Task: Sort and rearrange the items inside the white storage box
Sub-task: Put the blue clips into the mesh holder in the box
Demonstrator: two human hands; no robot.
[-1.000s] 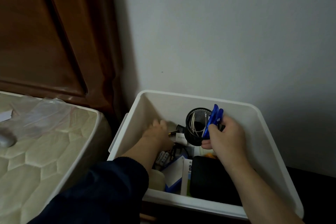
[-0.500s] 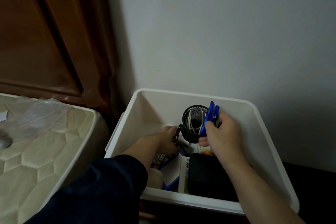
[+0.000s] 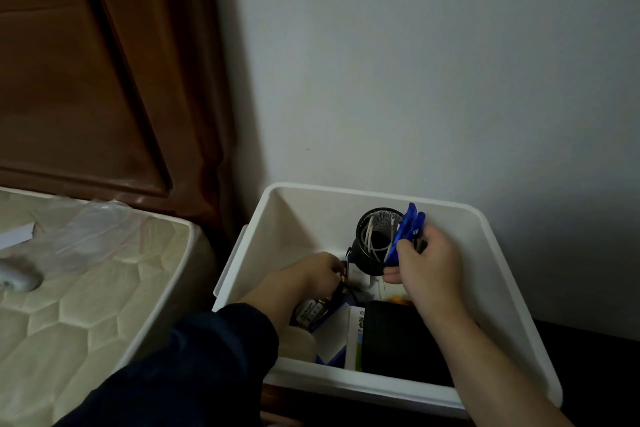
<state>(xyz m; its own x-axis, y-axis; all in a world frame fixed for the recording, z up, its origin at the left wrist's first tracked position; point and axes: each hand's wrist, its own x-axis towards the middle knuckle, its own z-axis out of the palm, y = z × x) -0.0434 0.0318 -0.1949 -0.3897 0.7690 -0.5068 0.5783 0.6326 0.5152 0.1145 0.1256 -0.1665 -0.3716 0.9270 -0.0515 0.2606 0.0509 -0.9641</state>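
The white storage box (image 3: 498, 274) stands against the wall. Inside it a black mesh cup (image 3: 372, 248) holds white cables. My right hand (image 3: 427, 269) grips a bunch of blue clips (image 3: 408, 230) beside the cup's right rim. My left hand (image 3: 317, 276) reaches down into the box left of the cup, its fingers curled round a small dark item with a gold tip (image 3: 343, 276). Below lie batteries (image 3: 310, 314), a blue and white carton (image 3: 334, 340) and a black pouch (image 3: 394, 340).
A quilted mattress (image 3: 86, 305) with a clear plastic bag (image 3: 86, 225) lies to the left of the box. A brown wooden headboard (image 3: 86, 80) rises behind it. A grey wall (image 3: 415, 80) stands right behind the box.
My left hand moved from the box's back left toward the mesh cup and closed on a small dark item. My right hand stays at the cup with the blue clips.
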